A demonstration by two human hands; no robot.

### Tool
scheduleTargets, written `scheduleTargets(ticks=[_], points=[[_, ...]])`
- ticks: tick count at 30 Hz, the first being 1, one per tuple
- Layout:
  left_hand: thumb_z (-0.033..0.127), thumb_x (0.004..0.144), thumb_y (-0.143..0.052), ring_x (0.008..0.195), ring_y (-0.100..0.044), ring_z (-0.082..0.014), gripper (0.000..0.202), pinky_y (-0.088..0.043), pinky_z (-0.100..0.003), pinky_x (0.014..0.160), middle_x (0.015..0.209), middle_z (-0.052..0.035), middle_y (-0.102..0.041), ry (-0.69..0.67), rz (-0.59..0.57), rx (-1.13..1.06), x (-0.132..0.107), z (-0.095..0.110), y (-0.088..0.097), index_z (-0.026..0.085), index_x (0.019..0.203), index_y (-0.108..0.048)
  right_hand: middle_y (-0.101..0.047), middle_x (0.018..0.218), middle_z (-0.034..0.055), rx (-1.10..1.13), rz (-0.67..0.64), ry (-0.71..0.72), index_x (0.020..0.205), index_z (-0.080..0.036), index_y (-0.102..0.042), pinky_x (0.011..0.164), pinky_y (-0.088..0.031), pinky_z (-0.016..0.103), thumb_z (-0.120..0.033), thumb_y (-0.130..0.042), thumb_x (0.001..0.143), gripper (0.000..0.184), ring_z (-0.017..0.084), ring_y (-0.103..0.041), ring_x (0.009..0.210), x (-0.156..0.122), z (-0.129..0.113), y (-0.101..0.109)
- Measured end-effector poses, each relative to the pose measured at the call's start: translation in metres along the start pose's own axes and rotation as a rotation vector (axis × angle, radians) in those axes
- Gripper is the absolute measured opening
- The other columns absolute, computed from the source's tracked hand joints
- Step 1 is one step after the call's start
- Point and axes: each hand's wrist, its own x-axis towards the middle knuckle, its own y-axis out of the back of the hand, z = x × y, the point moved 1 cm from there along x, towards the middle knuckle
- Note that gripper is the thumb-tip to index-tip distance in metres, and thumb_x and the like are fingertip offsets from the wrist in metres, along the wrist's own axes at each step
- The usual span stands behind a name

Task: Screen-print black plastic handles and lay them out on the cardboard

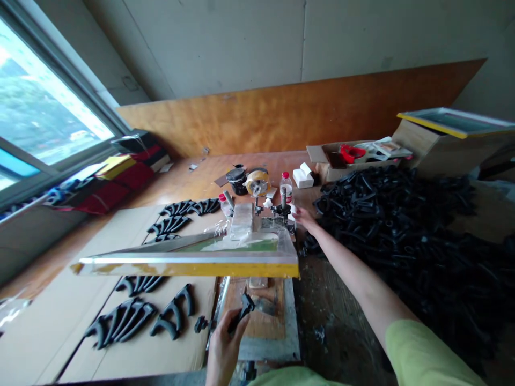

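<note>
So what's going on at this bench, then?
A person's left hand holds a small black part over a wooden board, in front of a yellow-edged frame. The right hand is beside the metal clamp; its grip is unclear. Curved black pieces lie in groups on cardboard to the left, with a big jumbled heap to the right.

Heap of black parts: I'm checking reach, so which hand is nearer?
Right. The right hand is by the left edge of the heap; the left hand is farther left and nearer the camera.
</note>
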Motion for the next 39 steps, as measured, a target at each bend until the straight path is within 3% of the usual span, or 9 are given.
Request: scheduleTargets(ticks=[4,7,10,12,18,25,31,36,39], points=[[0.06,0.076,-0.066,0.079,-0.069,-0.0213,0.043,-0.054,-0.027,0.071,0.083,-0.0034,-0.074,0.014,-0.005,0.007,0.0,-0.002,-0.005,0.02,0.09,-0.072,-0.065,0.125,0.0193,-0.303,-0.127,0.003,0.108,-0.016,-0.07,0.108,-0.034,0.052,-0.045,-0.077,0.07,0.048,0.036,-0.051,0.127,0.01,0.018,0.008],[0.062,0.074,-0.067,0.076,-0.069,-0.0222,0.046,-0.055,-0.028,0.069,0.081,-0.0037,-0.074,0.026,-0.028,0.011,0.002,0.001,-0.011,0.02,0.089,-0.073,-0.054,0.138,0.0227,-0.532,-0.2,-0.02,0.108,-0.015,-0.071,0.112,-0.017,0.061,-0.056,-0.075,0.072,0.054,0.043,-0.034,0.138,0.005,0.033,0.021],[0.065,0.073,-0.065,0.074,-0.069,-0.0224,0.048,-0.055,-0.029,0.068,0.079,-0.0038,-0.074,0.032,-0.06,0.028,0.005,0.007,-0.015,0.02,0.089,-0.073,-0.047,0.144,0.0185,-0.897,-0.379,-0.018,0.116,-0.022,-0.071,0.108,-0.02,0.064,-0.065,-0.062,0.079,0.057,0.044,-0.033,0.137,0.001,0.036,0.031],[0.065,0.073,-0.065,0.073,-0.068,-0.0224,0.048,-0.054,-0.029,0.068,0.079,-0.0041,-0.074,0.024,-0.072,0.049,0.007,0.01,-0.016,0.02,0.089,-0.073,-0.048,0.142,0.0148,-1.037,-0.477,-0.017,0.113,-0.026,-0.073,0.103,-0.026,0.064,-0.061,-0.062,0.079,0.05,0.044,-0.036,0.134,0.001,0.034,0.037],[0.065,0.075,-0.063,0.069,-0.066,-0.0203,0.046,-0.052,-0.026,0.064,0.074,-0.0013,-0.071,-0.004,-0.09,0.067,0.01,0.01,-0.009,0.021,0.087,-0.072,-0.058,0.125,0.0096,-1.063,-0.595,0.016,0.077,-0.028,-0.079,0.099,-0.034,0.061,-0.043,-0.075,0.064,0.021,0.041,-0.042,0.126,-0.021,0.029,0.052],[0.06,0.077,-0.063,0.071,-0.066,-0.0217,0.045,-0.052,-0.029,0.065,0.076,-0.0035,-0.071,-0.026,-0.188,0.022,0.015,0.014,-0.02,0.018,0.092,-0.071,-0.059,0.129,0.004,-1.042,-0.621,0.13,0.071,-0.029,-0.077,0.105,-0.029,0.058,-0.035,-0.074,0.067,0.008,0.033,-0.042,0.126,-0.075,0.027,0.058],[0.051,0.084,-0.06,0.079,-0.068,-0.0201,0.038,-0.053,-0.029,0.07,0.085,-0.0038,-0.073,-0.13,-0.39,-0.079,0.045,0.034,-0.063,0.018,0.101,-0.07,-0.066,0.117,0.0075,-0.97,-0.574,0.367,0.07,-0.026,-0.075,0.108,-0.027,0.058,-0.026,-0.077,0.061,0.01,0.032,-0.045,0.125,-0.134,0.024,0.055],[0.036,0.085,-0.059,0.086,-0.069,-0.0205,0.034,-0.052,-0.03,0.077,0.095,-0.0069,-0.075,-0.17,-0.473,-0.005,0.083,0.062,-0.119,0.015,0.109,-0.07,-0.061,0.133,0.013,-0.938,-0.557,0.43,0.107,-0.022,-0.074,0.115,-0.016,0.061,-0.03,-0.08,0.063,0.044,0.035,-0.036,0.139,-0.191,0.049,0.066],[0.031,0.085,-0.06,0.083,-0.069,-0.0194,0.04,-0.052,-0.028,0.076,0.096,-0.0071,-0.076,-0.147,-0.54,0.027,0.105,0.087,-0.153,0.014,0.12,-0.067,-0.055,0.142,0.0152,-0.912,-0.556,0.434,0.12,-0.018,-0.068,0.117,-0.018,0.057,-0.034,-0.076,0.072,0.052,0.032,-0.035,0.142,-0.217,0.065,0.078]])
